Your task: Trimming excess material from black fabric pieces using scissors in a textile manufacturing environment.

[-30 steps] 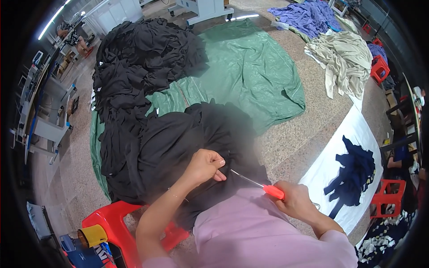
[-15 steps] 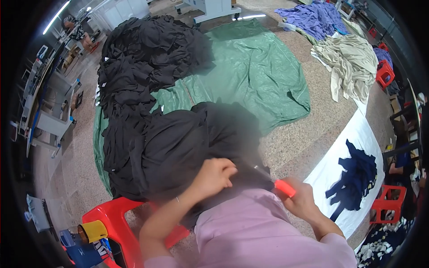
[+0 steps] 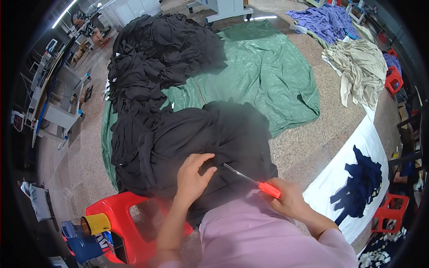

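Note:
Black cloth (image 3: pixel 178 138) lies heaped across my lap and in front of me. Over it my left hand (image 3: pixel 194 176) is open, thumb and forefinger apart with a gap between them, the other fingers curled. My right hand (image 3: pixel 288 196) is closed around the red handle of a slim metal-shafted tool (image 3: pixel 270 190). Its shaft points left over the black cloth, with the tip a short way from my left fingertips. The exact kind of tool cannot be made out.
A large black garment pile (image 3: pixel 165 49) rests on a green sheet (image 3: pixel 286 85). Left of me stands a red stool (image 3: pixel 118 210) with a yellow roll (image 3: pixel 97 224). On the right, navy pieces (image 3: pixel 359 183) lie on white cloth (image 3: pixel 328 178); cream fabric (image 3: pixel 362 67) is farther off.
My right hand has swung the tool so its shaft shows clearly, moving slightly left. My left hand has shifted left, its thumb and forefinger spreading apart. The whole view has shifted a little.

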Available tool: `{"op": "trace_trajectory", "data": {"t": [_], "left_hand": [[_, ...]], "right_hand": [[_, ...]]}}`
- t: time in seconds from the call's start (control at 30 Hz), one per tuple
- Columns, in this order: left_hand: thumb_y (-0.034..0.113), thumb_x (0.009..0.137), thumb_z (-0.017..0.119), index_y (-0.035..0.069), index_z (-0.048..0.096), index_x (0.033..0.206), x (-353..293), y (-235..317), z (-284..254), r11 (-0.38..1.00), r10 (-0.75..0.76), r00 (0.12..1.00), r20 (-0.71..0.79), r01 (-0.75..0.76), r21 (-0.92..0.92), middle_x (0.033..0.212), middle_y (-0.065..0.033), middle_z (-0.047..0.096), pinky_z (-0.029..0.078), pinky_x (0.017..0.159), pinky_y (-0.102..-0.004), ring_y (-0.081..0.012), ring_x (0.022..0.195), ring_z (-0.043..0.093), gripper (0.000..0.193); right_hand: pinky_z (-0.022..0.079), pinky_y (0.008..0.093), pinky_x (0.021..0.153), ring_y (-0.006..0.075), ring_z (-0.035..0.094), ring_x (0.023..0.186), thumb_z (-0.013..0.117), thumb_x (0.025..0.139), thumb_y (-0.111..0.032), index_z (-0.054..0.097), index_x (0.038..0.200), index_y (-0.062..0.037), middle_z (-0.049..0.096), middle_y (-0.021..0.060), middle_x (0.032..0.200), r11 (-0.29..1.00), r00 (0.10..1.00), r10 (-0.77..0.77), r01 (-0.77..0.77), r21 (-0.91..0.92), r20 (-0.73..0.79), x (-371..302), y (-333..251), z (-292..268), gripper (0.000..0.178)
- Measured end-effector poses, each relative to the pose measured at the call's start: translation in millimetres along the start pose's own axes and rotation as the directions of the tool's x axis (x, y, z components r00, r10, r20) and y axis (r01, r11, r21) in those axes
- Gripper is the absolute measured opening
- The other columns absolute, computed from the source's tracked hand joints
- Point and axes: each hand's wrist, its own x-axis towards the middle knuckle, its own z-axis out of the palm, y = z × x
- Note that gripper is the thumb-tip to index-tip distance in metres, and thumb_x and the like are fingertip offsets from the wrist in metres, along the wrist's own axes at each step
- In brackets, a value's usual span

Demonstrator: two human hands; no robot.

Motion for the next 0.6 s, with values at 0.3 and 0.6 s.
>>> {"op": "trace_trajectory", "data": {"t": [0.3,0.6], "left_hand": [[0.008,0.076,0.074,0.009,0.070,0.103,-3,-6,14,0.987,0.051,0.999,0.013,-0.053,0.151,0.088,-0.0072,0.066,0.050,0.073,-0.0354,-0.0253,0.086,0.062,0.028],[0.006,0.083,0.076,0.001,0.071,0.102,-11,-25,10,0.940,-0.135,0.990,0.043,0.142,-0.311,0.086,-0.0034,0.072,0.050,0.067,-0.0219,-0.0059,0.074,0.062,0.021]], "right_hand": [[0.052,0.0449,0.062,0.0362,0.067,0.072,0.067,0.080,-0.013,0.065,0.104,-0.0074,0.067,0.0129,0.087,1.000,0.999,-0.023,0.023,-0.002,0.038,-2,5,4,0.025],[0.050,0.0454,0.059,0.0349,0.066,0.068,0.070,0.081,-0.020,0.062,0.098,-0.0093,0.066,0.0107,0.085,0.997,0.996,-0.060,0.064,-0.053,0.069,3,-6,3,0.021]]}}
